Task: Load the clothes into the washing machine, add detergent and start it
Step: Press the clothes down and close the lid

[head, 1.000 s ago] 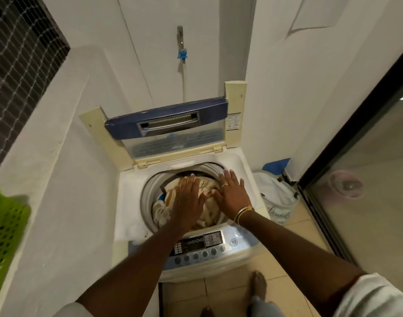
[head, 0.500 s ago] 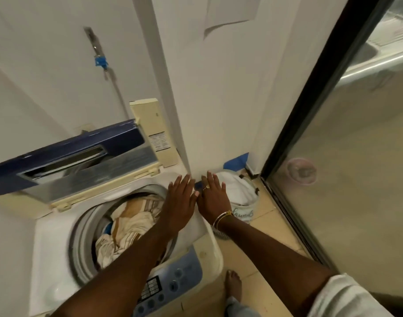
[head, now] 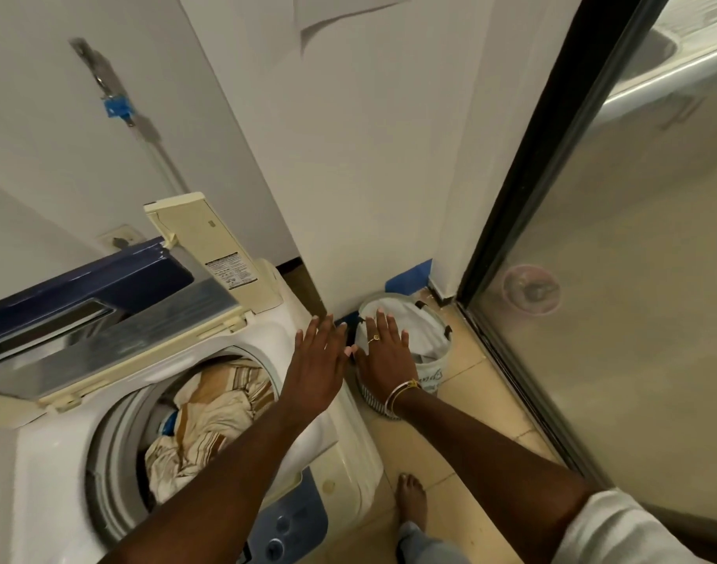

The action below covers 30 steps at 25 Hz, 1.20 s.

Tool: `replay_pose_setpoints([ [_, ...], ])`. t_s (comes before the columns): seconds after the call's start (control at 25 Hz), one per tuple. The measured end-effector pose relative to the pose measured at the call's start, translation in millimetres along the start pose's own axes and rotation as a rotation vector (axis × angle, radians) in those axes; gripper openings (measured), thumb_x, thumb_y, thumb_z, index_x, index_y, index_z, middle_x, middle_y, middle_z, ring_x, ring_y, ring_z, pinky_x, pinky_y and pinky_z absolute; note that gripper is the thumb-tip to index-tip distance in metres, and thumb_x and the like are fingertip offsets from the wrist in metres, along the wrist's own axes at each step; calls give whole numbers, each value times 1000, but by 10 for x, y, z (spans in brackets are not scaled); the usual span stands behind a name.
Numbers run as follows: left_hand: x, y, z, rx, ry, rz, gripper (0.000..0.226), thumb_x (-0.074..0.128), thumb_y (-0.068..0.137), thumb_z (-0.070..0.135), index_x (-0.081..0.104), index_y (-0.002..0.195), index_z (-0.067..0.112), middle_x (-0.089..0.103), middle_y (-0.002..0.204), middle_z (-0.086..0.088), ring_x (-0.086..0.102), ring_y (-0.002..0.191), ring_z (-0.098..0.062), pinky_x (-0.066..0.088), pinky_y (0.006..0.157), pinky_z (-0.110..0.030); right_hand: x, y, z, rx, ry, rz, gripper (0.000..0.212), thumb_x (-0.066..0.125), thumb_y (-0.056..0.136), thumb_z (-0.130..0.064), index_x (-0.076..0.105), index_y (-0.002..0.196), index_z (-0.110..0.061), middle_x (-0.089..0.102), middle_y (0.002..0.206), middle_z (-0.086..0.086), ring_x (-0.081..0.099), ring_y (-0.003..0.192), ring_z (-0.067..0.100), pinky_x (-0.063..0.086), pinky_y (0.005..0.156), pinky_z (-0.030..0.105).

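Observation:
A white top-loading washing machine stands at the lower left with its blue-framed lid raised. Cream and striped clothes fill its drum. A round laundry basket with white cloth inside sits on the floor to the machine's right. My left hand hovers flat over the machine's right edge, fingers straight. My right hand is beside it, above the basket, fingers spread and holding nothing.
A white wall rises just behind the basket. A dark-framed sliding glass door runs along the right. Blue tape marks the wall's base. My bare foot stands on the tiled floor. The control panel is at the bottom.
Both hands have left the clothes in the drum and moved right, toward the basket. The view has swung right with them.

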<state>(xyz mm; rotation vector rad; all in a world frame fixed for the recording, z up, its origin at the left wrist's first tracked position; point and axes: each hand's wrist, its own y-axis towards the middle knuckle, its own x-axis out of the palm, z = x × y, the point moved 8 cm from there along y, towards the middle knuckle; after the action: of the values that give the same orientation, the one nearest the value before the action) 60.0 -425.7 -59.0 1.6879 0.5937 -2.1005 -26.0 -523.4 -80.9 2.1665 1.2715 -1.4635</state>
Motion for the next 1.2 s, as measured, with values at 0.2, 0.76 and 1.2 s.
replay_pose_setpoints([
  [0.2, -78, -10, 0, -13, -42, 15, 49, 35, 106, 37, 34, 151, 18, 25, 162, -9, 17, 151, -27, 11, 120, -46, 20, -14, -34, -7, 6, -7, 67, 22, 102, -53, 6, 157, -18, -5, 164, 6, -8, 151, 22, 2, 123, 47],
  [0.76, -607, -826, -687, -107, -33, 169, 56, 26, 101, 41, 48, 143, 11, 43, 151, -15, 38, 142, -35, 24, 115, -52, -101, -504, -1183, -201, 0, 93, 59, 29, 103, -45, 22, 153, -15, 7, 164, 8, 0, 151, 25, 8, 122, 49],
  [1.2, -1057, -2367, -1698, -241, -12, 226, 58, 27, 97, 37, 49, 141, 7, 46, 148, -19, 43, 137, -38, 34, 111, -56, 406, -1349, -2447, -387, -166, 41, 62, 32, 102, -43, 18, 155, -13, 4, 164, 10, -2, 151, 26, 5, 122, 49],
])
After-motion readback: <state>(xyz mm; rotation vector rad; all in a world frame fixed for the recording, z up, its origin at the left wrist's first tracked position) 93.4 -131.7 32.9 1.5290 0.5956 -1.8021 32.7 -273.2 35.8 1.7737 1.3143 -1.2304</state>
